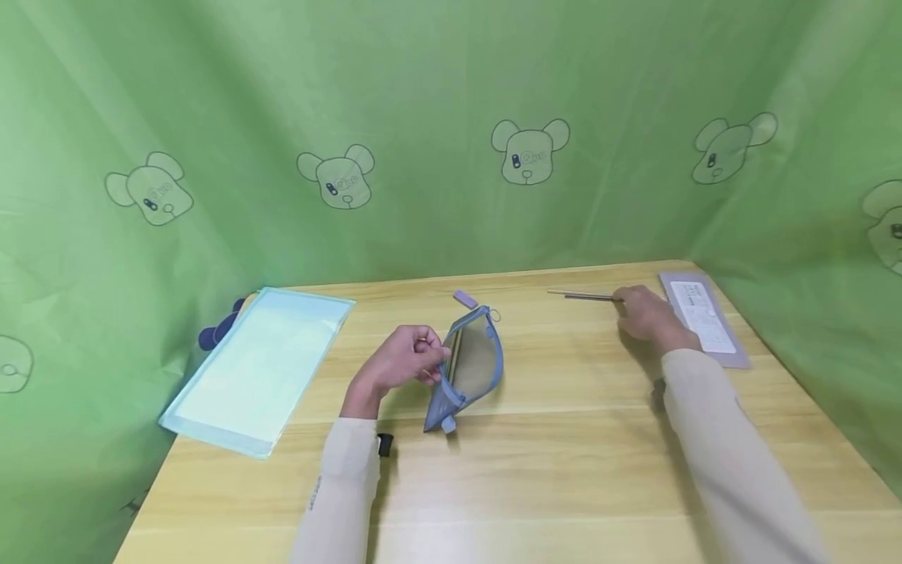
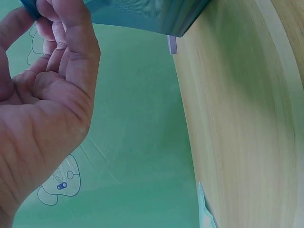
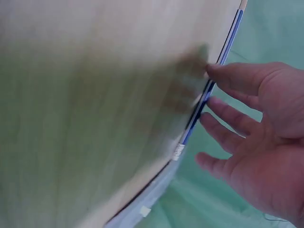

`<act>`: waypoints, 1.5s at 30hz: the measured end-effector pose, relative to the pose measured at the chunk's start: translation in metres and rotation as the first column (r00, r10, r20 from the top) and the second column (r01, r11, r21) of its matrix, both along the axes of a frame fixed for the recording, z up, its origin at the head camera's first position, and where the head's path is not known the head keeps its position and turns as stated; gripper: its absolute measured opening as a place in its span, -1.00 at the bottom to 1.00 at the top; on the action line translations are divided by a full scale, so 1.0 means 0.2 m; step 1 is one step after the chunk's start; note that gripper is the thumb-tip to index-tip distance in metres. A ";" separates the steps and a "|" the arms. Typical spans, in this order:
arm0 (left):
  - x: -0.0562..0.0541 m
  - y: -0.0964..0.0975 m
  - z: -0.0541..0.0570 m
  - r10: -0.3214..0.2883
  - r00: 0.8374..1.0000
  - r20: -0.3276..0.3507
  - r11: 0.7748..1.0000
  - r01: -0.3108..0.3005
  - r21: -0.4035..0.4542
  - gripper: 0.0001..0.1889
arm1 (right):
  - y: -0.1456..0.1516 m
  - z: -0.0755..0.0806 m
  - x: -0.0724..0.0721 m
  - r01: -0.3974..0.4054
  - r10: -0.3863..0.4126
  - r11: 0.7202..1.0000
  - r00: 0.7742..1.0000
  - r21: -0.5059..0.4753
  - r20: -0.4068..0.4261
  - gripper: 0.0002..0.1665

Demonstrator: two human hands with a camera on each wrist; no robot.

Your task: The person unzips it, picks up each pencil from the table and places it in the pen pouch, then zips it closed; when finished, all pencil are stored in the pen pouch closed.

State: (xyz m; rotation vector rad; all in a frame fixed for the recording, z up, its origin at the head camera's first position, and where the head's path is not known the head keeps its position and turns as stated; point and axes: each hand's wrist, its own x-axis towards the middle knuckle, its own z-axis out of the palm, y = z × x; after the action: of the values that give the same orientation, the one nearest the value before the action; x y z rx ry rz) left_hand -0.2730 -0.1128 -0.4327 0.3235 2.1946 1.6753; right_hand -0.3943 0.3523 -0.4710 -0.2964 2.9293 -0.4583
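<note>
In the head view, my left hand [image 1: 405,359] pinches the near side of a blue mesh zip pouch [image 1: 479,368] at its rim. The pouch stands tilted with its mouth open, and thin yellowish sticks [image 1: 456,352] show inside. My left fingers also curl at the blue edge in the left wrist view. Far to the right, my right hand [image 1: 644,313] pinches slim pencils [image 1: 588,297] at the tabletop between thumb and fingertips. One pencil [image 3: 232,40] looks blue in the right wrist view, with the lower fingers spread beside it.
A purple eraser-like block [image 1: 465,298] lies behind the pouch. On the left is a pale blue clear-fronted folder [image 1: 264,368]; on the right, a lilac flat packet [image 1: 705,317] with a white label. Green curtain [image 1: 437,117] surrounds the wooden table [image 1: 535,486].
</note>
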 end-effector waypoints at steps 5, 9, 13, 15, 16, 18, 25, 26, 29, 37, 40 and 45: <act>0.00 0.00 0.01 0.001 1.000 -0.008 1.000 0.000 0.012 -0.89 | 0.01 0.02 0.01 0.032 -0.032 0.999 0.999 0.021 -0.006 -0.38; 0.00 -0.01 0.00 -0.001 1.000 -0.007 1.000 0.001 0.009 -0.89 | 0.01 0.00 0.04 0.026 -0.025 0.999 0.999 0.019 -0.035 -0.41; 0.00 -0.01 0.00 0.002 1.000 -0.003 1.000 -0.002 0.005 -0.89 | 0.01 -0.02 0.04 0.011 -0.010 1.000 0.998 0.008 -0.064 -0.39; 0.00 -0.01 0.00 0.005 1.000 -0.002 1.000 -0.005 0.003 -0.89 | 0.01 -0.03 0.04 -0.002 0.003 1.000 0.997 0.015 -0.082 -0.43; 0.00 -0.02 0.00 0.009 1.000 -0.002 1.000 -0.009 0.002 -0.89 | 0.01 -0.03 0.04 -0.007 0.008 1.000 0.996 0.019 -0.086 -0.45; 0.01 -0.02 0.00 0.015 1.000 -0.003 1.000 -0.015 0.000 -0.89 | 0.01 -0.03 0.04 -0.016 0.017 1.000 0.996 0.021 -0.086 -0.51; 0.00 -0.02 0.00 0.022 1.000 -0.007 1.000 -0.022 -0.001 -0.89 | -0.09 -0.01 0.13 -0.091 0.089 0.995 0.996 -0.048 -0.031 -0.54; 0.00 -0.02 0.00 0.022 1.000 -0.007 1.000 -0.022 -0.001 -0.89 | -0.12 0.00 0.16 -0.102 0.101 0.993 0.995 -0.060 -0.024 -0.55; -0.01 -0.02 0.00 0.021 1.000 -0.006 1.000 -0.021 -0.003 -0.89 | -0.20 0.00 0.24 -0.118 0.119 0.987 0.993 -0.110 0.001 -0.55; -0.01 -0.02 -0.01 0.022 1.000 -0.002 1.000 -0.022 -0.008 -0.89 | -0.46 0.02 0.46 -0.103 0.132 0.967 0.985 -0.233 0.112 -0.47; -0.01 -0.01 -0.01 0.021 1.000 -0.004 1.000 -0.021 -0.004 -0.89 | -0.54 0.03 0.52 -0.071 0.108 0.967 0.984 -0.247 0.140 -0.48; -0.01 -0.01 -0.01 0.021 1.000 0.008 1.000 -0.021 0.001 -0.89 | -0.62 0.03 0.56 -0.015 0.062 0.965 0.983 -0.263 0.173 -0.49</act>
State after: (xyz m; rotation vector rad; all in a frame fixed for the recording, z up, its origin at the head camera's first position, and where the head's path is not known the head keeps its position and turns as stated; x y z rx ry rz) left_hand -0.2752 -0.1155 -0.4356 0.2944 2.1988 1.6868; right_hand -0.2816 0.2277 -0.4656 -0.3253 2.6824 -0.8218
